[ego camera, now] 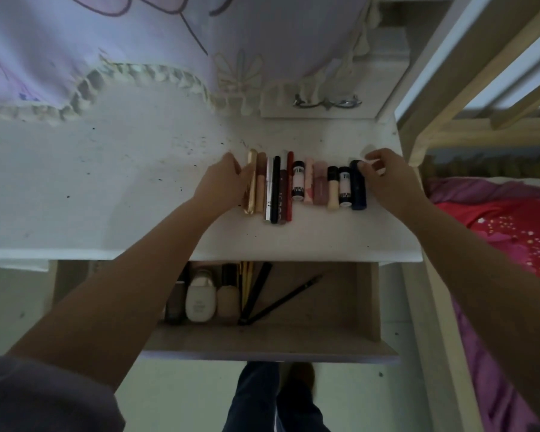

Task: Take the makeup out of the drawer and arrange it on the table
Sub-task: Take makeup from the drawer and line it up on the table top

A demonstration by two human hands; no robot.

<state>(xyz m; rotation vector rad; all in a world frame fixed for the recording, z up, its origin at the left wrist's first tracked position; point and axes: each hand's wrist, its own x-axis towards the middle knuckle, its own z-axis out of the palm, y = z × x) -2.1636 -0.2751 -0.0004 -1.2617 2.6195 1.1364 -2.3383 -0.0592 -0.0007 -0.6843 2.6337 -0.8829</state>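
Makeup row (306, 187) between hands, touching both.

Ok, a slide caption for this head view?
Both hands, left and right, square up a makeup row above the open drawer.

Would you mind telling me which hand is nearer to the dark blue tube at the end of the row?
Right. The right hand touches the dark blue tube at its top; the left hand rests against the gold tube at the row's opposite end.

Lilac frilled cloth (122, 35), pink starred bedding (508, 232), wooden bed frame (468, 98)
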